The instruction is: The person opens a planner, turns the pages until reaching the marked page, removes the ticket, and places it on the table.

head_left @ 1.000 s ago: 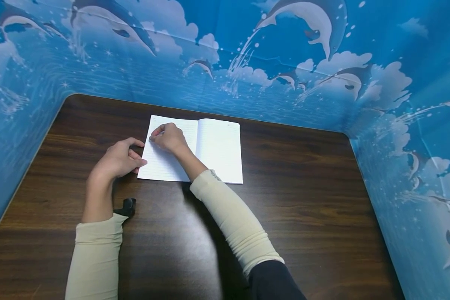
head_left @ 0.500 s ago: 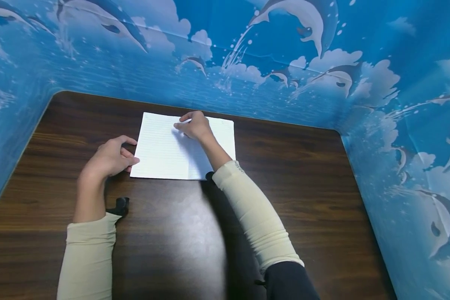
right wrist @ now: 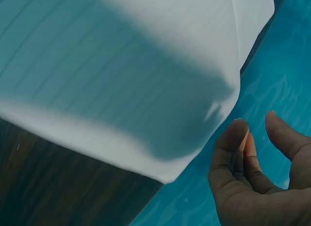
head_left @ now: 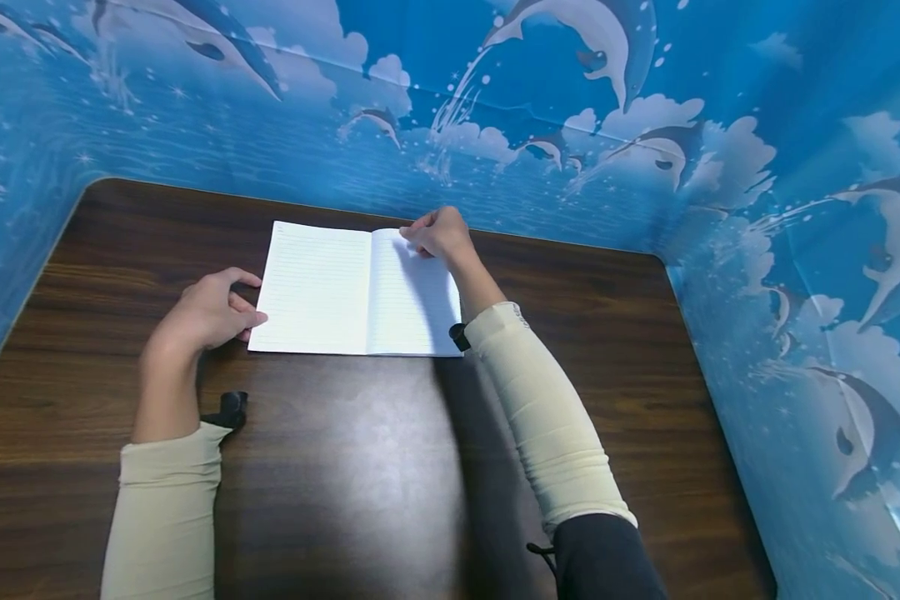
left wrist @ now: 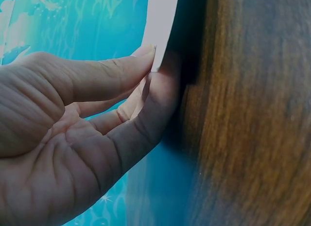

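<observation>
An open notebook [head_left: 315, 287] with white lined pages lies near the far side of the table. My left hand [head_left: 210, 308] pinches its left edge. In the left wrist view, the thumb lies on one face of the white paper edge [left wrist: 163, 26] and bent fingers on the other. Over at the top of the right page is my right hand [head_left: 444, 235], casting a shadow on the paper. The right wrist view has the fingertips [right wrist: 238, 126] just off the page corner, thumb apart from them and nothing between.
The dark wood table [head_left: 345, 467] ends just behind the notebook. A blue dolphin-print curtain [head_left: 270, 150] rises along its back and sides. Black wrist-camera parts stick out from both pale sleeves, the left one [head_left: 232, 408] over the table.
My right hand has moved from the left page across the fold to the top of the right page. My left hand keeps its hold; the head view has shifted slightly to the right.
</observation>
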### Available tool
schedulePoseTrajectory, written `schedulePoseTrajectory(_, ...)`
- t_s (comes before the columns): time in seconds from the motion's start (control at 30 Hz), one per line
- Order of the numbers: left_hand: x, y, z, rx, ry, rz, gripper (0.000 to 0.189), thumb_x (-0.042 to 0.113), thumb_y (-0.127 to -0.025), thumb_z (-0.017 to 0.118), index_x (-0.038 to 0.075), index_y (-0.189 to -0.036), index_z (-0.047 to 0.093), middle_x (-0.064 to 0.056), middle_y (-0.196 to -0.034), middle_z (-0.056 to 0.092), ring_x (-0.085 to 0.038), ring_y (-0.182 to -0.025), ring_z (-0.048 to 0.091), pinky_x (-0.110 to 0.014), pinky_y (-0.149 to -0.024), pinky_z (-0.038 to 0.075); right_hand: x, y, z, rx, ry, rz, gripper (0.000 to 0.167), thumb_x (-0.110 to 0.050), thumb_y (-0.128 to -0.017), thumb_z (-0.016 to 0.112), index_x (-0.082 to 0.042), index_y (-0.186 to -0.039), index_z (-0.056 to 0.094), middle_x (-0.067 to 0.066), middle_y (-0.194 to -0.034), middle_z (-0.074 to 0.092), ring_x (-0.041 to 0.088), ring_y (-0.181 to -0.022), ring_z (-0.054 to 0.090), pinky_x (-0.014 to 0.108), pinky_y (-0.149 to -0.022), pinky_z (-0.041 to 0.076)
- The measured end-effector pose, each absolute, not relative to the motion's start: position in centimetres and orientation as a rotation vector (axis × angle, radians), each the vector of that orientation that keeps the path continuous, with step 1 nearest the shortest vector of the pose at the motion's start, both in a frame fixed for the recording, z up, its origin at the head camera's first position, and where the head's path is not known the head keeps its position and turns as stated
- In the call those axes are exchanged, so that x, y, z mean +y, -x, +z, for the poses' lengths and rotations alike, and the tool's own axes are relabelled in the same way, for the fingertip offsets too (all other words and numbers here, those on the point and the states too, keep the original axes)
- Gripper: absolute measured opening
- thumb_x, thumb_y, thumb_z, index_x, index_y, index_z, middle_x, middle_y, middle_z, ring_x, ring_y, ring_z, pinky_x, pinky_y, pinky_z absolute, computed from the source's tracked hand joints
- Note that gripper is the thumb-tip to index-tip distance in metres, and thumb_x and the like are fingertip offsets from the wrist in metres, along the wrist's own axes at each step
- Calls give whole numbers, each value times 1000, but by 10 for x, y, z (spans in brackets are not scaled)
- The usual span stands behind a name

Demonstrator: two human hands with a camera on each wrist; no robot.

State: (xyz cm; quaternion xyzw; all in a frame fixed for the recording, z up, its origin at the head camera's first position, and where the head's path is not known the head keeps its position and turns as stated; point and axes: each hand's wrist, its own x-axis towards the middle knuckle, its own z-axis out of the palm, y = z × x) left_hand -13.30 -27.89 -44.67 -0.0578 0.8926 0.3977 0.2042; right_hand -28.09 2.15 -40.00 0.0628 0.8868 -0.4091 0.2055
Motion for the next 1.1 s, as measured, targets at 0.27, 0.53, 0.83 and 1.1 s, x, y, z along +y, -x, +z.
schedulePoseTrajectory(0.27,-279,133,-445,2487,165,1104,61,10,-105,66,-8,-155,37,-29,-109,72,-27,-80,70,-40,-75,44,44,287,-397,2498,-286,-1031,33,-29,-102,76,3,-109,78,17,-101,73,24,-86,66,42,-102,58)
schedulePoseTrajectory(0.53,-279,132,-446,2483,158,1101,60,11,-105,66,-7,-154,38,-27,-107,73,-27,-80,69,-40,-74,44,54,288,-410,2525,-361,-776,64,-43,-96,81,1,-138,61,6,-81,59,16,-78,61,33,-83,55)
schedulePoseTrajectory(0.83,-277,132,-449,2494,160,1112,59,11,-104,66,-7,-154,40,-28,-109,73,-24,-77,70,-39,-72,45,51,281,-425,2660,-308,-598,57,-45,-88,89,-2,-115,66,7,-91,58,19,-81,56,31,-71,47)
schedulePoseTrajectory(1.1,-278,132,-450,2487,173,1110,61,12,-105,67,-6,-155,38,-28,-110,72,-27,-80,70,-42,-75,44,45,281,-431,2754,-280,-518,68,-42,-84,93,-1,-132,66,15,-130,70,28,-116,68,42,-101,58)
